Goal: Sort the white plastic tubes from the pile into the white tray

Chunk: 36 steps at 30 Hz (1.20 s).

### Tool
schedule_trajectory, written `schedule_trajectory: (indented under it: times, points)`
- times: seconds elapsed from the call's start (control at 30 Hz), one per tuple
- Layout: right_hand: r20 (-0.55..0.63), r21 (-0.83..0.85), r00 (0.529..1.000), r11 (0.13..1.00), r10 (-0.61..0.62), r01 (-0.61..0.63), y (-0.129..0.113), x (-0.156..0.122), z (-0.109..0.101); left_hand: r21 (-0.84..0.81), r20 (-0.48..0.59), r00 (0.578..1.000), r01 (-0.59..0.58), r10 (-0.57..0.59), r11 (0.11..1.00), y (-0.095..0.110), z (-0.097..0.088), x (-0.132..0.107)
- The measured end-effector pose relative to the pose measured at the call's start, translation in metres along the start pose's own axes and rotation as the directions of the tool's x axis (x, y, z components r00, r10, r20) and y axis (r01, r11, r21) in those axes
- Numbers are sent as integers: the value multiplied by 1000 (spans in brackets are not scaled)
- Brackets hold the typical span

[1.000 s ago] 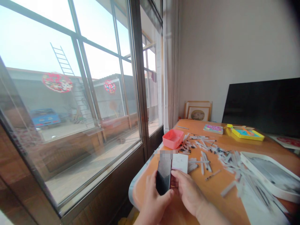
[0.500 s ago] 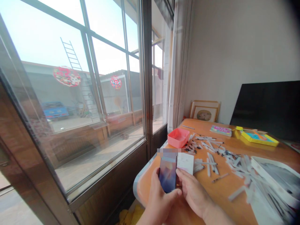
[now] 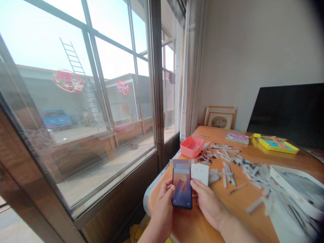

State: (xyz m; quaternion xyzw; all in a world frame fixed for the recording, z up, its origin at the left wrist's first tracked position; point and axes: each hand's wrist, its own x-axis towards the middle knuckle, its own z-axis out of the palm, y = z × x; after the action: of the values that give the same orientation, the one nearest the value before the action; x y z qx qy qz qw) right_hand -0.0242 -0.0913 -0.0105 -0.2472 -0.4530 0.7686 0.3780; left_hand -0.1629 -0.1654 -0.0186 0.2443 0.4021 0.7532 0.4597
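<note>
A smartphone (image 3: 181, 189) with its screen lit is held upright over the near left corner of the table. My left hand (image 3: 165, 199) is closed on its left edge, the thumb along the side. On the opposite edge my right hand (image 3: 206, 199) grips it with thumb and fingers. Behind the phone, partly covered by it, is a white sheet of paper or pad (image 3: 199, 173) with faint marks. Several pens and pen parts (image 3: 229, 175) lie scattered to the right of the hands. Blurred pixels hide the phone's top edge.
A pink open box (image 3: 192, 147) stands past the phone. On the right are a white tray (image 3: 275, 172) and a yellow box (image 3: 291, 150). A colourful booklet (image 3: 237, 138) lies farther back, near a dark screen (image 3: 288, 109). Glass window panels (image 3: 121, 111) run along the left.
My left thumb has moved from across the phone's bottom to its left edge, uncovering the lower screen. A light band now shows near the screen's top. The view has shifted slightly.
</note>
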Motion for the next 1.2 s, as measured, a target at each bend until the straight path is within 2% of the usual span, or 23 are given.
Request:
schedule_trajectory:
  times: [0.1,0.23,0.47,0.77,0.93,1.1,1.2]
  points:
    - [-14,-51,1000,999,-12,12,0,-1,1,-29,-25,999,28,-29,999,5,4,-2]
    - [-37,-158,999,987,-33,27,-6,-7,8,-59,21,999,49,-48,997,13,10,-7]
    - [50,-335,992,934,-116,126,-14,-12,19,-62,34,999,33,-31,998,20,13,-12]
    - [-3,-508,980,844,-201,172,-1,-11,18,-59,82,997,18,-13,998,19,15,-14]
    - [-81,-607,963,779,-258,158,5,-2,13,-43,82,997,20,-17,999,19,13,-15]
    - [-182,-593,942,796,-283,124,-1,2,6,-11,91,995,39,-37,999,17,11,-15]
    - [-201,-567,938,814,-281,123,-8,-2,6,10,81,996,29,-29,1000,17,12,-15]
